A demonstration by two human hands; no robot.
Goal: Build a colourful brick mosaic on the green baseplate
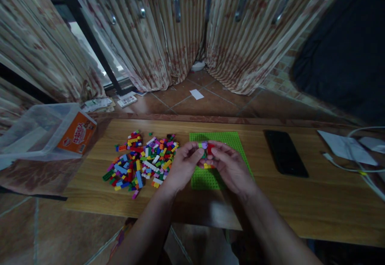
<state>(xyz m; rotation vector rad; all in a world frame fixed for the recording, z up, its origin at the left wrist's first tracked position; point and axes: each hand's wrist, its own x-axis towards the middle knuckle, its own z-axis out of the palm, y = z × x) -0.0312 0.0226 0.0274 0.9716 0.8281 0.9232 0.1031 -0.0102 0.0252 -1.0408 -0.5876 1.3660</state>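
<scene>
My left hand [188, 161] and my right hand [230, 163] meet above a green studded baseplate [231, 138]. Between the fingertips of the left one is a small cluster of toy bricks [203, 146], with purple, light green and dark green showing. My right thumb and fingers pinch a red toy brick [210, 149] against that cluster; whether the two are joined I cannot tell. Yellow and orange bricks [207, 166] show just below the fingers, partly hidden. Left of my hands lies a loose pile of many-coloured bricks [155, 164].
A black phone [285, 153] lies right of the baseplate on the wooden table [327, 200]. Farther right are white paper [345, 146] and white cables [356, 162]. A clear plastic bin [45, 130] stands at the left end. Striped curtains [177, 36] hang behind.
</scene>
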